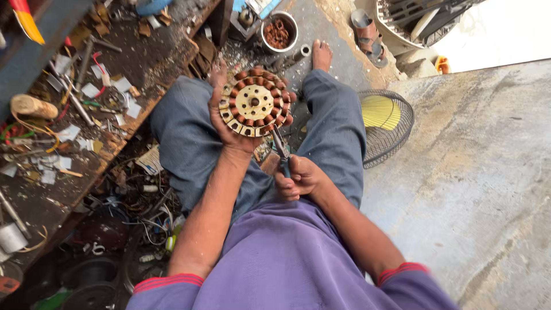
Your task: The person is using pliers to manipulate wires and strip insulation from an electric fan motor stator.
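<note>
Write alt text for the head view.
A seated person's left hand holds a round metal motor stator with copper coils, while the right hand grips dark-handled pliers at its lower edge. A wire fan guard lies nearby.

A concrete floor (476, 189) carries a fan guard (385, 126), sandals (370, 35) and a bowl of copper scraps (278, 31).

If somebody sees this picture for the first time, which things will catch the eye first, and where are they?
At centre, the left hand holds up a round motor stator ringed with copper-coloured coils. Just below it, the right hand grips pliers whose tip points at the stator's lower edge. To the right, a wire fan guard with a yellow blade behind it lies on the concrete floor, while a cluttered workbench fills the left side.
</note>
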